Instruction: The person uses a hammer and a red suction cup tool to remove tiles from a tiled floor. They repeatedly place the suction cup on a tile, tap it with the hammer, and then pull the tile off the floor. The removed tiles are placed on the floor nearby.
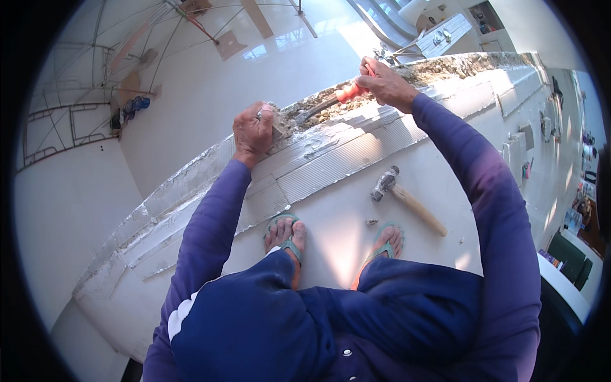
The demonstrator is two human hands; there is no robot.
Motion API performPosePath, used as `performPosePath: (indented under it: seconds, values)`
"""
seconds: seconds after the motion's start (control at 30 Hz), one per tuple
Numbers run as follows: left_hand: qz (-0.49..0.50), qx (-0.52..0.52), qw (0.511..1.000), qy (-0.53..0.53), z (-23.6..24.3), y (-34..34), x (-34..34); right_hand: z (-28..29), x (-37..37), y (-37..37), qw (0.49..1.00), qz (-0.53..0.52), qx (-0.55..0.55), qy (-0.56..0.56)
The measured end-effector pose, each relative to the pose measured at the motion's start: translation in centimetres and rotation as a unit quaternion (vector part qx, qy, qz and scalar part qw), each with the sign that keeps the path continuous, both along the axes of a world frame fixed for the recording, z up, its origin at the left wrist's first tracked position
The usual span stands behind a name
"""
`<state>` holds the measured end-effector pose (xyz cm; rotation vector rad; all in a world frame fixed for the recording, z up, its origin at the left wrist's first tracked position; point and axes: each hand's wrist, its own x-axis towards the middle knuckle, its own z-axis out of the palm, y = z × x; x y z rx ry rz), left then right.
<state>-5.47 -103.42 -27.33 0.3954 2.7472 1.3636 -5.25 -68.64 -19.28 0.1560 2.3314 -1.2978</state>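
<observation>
My right hand (384, 84) is closed round the red handle of a chisel-like tool (349, 93), whose metal shaft points left and down into the rough ledge. Its tip rests among brown, crumbly rubble (337, 111) on top of the broken ledge. To the left, my left hand (253, 132) is closed on a grey broken chunk (280, 122) at the ledge edge, close to the tool's tip; whether the chunk is loose I cannot tell. A hammer (407, 198) with a wooden handle lies on the pale floor below, near my right foot.
Ridged grey strips (344, 156) run along the ledge's near side. A small fragment (372, 222) lies between my sandalled feet. Beyond the ledge the level drops to a lower floor with boards (230, 46). Scaffolding frames (70, 127) stand at the left; a dark green chair (568, 260) is at right.
</observation>
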Motion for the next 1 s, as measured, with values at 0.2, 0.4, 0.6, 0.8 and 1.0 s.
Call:
performPosePath:
  seconds: [0.2,0.4,0.6,0.8,1.0]
  values:
    - [-0.088,0.053,0.992,-0.070,-0.2,-0.8,-1.5,4.6,4.6,2.8,0.995,-0.071,-0.071,0.019]
    - [-0.222,0.006,0.975,-0.029,2.9,2.3,-2.3,8.0,13.3,4.1,0.978,-0.132,-0.160,-0.018]
    - [-0.445,-0.091,0.889,-0.055,12.0,12.5,0.2,4.1,25.2,0.4,0.973,-0.119,-0.190,0.046]
    - [-0.647,-0.285,0.708,-0.015,15.9,26.1,6.4,1.7,33.0,-4.8,0.952,-0.144,-0.267,0.034]
    - [-0.709,-0.196,0.644,0.209,9.7,36.7,13.9,1.0,33.1,-5.5,0.941,-0.126,-0.306,0.072]
